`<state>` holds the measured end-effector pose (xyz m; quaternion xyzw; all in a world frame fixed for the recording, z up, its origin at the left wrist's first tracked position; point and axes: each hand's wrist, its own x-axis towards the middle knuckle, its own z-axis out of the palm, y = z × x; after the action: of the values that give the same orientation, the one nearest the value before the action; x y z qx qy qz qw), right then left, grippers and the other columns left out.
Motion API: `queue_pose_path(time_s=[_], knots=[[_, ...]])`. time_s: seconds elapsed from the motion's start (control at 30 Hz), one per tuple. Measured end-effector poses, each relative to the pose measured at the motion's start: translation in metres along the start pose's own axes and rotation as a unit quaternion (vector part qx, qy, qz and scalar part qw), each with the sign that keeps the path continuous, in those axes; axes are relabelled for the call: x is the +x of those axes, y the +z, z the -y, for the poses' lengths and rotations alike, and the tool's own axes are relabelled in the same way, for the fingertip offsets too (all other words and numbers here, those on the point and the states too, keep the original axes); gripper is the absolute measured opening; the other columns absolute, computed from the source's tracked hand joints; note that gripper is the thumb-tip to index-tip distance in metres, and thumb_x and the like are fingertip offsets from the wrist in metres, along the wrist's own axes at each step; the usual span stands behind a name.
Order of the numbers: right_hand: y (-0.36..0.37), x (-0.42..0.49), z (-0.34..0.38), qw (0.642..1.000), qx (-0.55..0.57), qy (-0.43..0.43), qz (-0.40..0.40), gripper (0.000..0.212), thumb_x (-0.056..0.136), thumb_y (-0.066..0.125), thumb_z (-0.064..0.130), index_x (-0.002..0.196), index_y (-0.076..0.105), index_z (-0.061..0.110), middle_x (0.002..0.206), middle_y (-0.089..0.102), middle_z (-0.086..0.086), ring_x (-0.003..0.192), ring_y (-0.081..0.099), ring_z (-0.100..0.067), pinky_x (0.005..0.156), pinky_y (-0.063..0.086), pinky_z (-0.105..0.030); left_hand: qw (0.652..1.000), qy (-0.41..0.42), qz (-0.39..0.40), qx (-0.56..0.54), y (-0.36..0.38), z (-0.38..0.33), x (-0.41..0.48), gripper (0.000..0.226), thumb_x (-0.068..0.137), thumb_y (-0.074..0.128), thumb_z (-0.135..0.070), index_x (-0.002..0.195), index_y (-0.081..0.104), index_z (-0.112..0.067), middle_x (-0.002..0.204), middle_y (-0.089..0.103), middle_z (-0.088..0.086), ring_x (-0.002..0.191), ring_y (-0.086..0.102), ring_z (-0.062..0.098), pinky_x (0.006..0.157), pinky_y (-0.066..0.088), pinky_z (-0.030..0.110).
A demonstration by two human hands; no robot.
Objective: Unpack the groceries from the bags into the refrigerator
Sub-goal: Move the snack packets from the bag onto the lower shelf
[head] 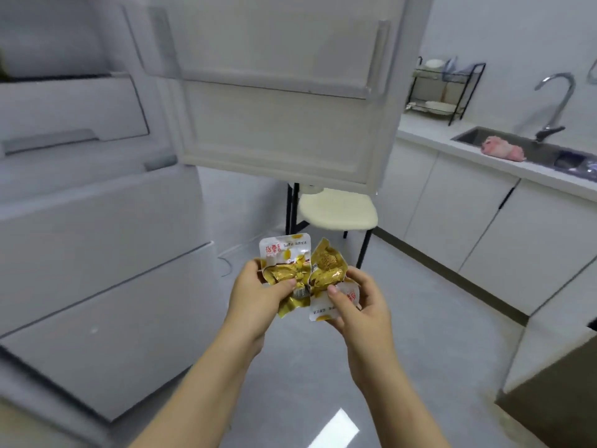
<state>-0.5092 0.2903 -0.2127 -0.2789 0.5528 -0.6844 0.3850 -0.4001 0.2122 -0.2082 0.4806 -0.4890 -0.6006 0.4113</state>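
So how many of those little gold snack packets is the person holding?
2. The left packet sits pinched in the left hand, the right packet in the right hand. Any others behind them would be hidden.

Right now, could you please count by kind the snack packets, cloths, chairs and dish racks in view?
yellow snack packets: 2
pink cloth: 1
chair: 1
dish rack: 1
Total: 5

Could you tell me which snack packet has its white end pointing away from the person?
The left hand's packet; the right hand's packet has its white end nearest the person.
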Motion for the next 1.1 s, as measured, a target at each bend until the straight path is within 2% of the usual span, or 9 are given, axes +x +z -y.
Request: queue_pose_path(time_s=[0.17,0.37,0.47,0.63,0.8,0.97,1.1], knots=[[0.062,0.029,-0.009,0.996,0.000,0.012,0.091,0.027,0.087,0.060,0.004,0.097,0.060,0.029,0.101,0.064,-0.002,0.091,0.066,-0.020,0.069,0.058,-0.030,0.996,0.011,-0.091,-0.014,-0.054,-0.012,0.026,0.033,0.080,0.069,-0.001,0.095,0.056,-0.026,0.099,0.069,0.003,0.092,0.067,0.022,0.087,0.054,0.046],[0.140,0.063,-0.012,0.979,0.013,-0.005,0.205,0.028,0.087,0.059,0.000,0.099,0.061,0.026,0.104,0.066,-0.004,0.088,0.066,-0.019,0.065,0.054,-0.025,0.979,0.043,-0.197,-0.027,-0.114,-0.036,0.057,0.031,0.079,0.068,0.000,0.095,0.054,-0.022,0.098,0.069,0.004,0.092,0.067,0.024,0.087,0.053,0.049],[0.175,0.085,-0.006,0.969,0.018,-0.014,0.247,0.031,0.087,0.060,0.000,0.098,0.060,0.029,0.103,0.066,-0.002,0.092,0.065,-0.024,0.071,0.055,-0.032,0.968,0.068,-0.237,-0.040,-0.134,-0.055,0.076,0.031,0.079,0.067,0.004,0.094,0.054,-0.020,0.098,0.069,0.007,0.092,0.067,0.026,0.087,0.053,0.050],[0.230,0.127,0.007,0.953,0.010,-0.040,0.300,0.031,0.087,0.060,0.005,0.097,0.059,0.034,0.101,0.067,0.003,0.095,0.065,-0.021,0.083,0.055,-0.040,0.951,0.117,-0.284,-0.036,-0.160,-0.092,0.114,0.033,0.078,0.066,0.006,0.096,0.056,-0.020,0.099,0.069,0.007,0.093,0.067,0.025,0.087,0.053,0.049],[0.282,0.166,0.018,0.934,0.008,-0.073,0.349,0.029,0.087,0.062,0.008,0.096,0.060,0.036,0.099,0.066,0.008,0.095,0.064,-0.016,0.081,0.056,-0.036,0.931,0.158,-0.325,-0.052,-0.184,-0.124,0.150,0.034,0.078,0.066,0.009,0.093,0.056,-0.020,0.096,0.069,0.008,0.091,0.067,0.026,0.085,0.054,0.048],[0.332,0.201,0.027,0.921,0.019,-0.103,0.376,0.032,0.089,0.060,0.009,0.096,0.056,0.040,0.099,0.064,0.014,0.094,0.063,-0.010,0.084,0.055,-0.033,0.917,0.190,-0.346,-0.051,-0.205,-0.153,0.189,0.030,0.080,0.064,0.008,0.092,0.055,-0.018,0.093,0.069,0.009,0.088,0.068,0.025,0.080,0.056,0.041],[0.377,0.226,0.033,0.914,0.016,-0.122,0.387,0.032,0.090,0.059,0.010,0.096,0.053,0.041,0.104,0.062,0.014,0.098,0.061,-0.012,0.085,0.055,-0.033,0.912,0.202,-0.354,-0.038,-0.231,-0.179,0.221,0.029,0.081,0.063,0.008,0.089,0.052,-0.017,0.091,0.069,0.010,0.087,0.068,0.027,0.082,0.055,0.044]])
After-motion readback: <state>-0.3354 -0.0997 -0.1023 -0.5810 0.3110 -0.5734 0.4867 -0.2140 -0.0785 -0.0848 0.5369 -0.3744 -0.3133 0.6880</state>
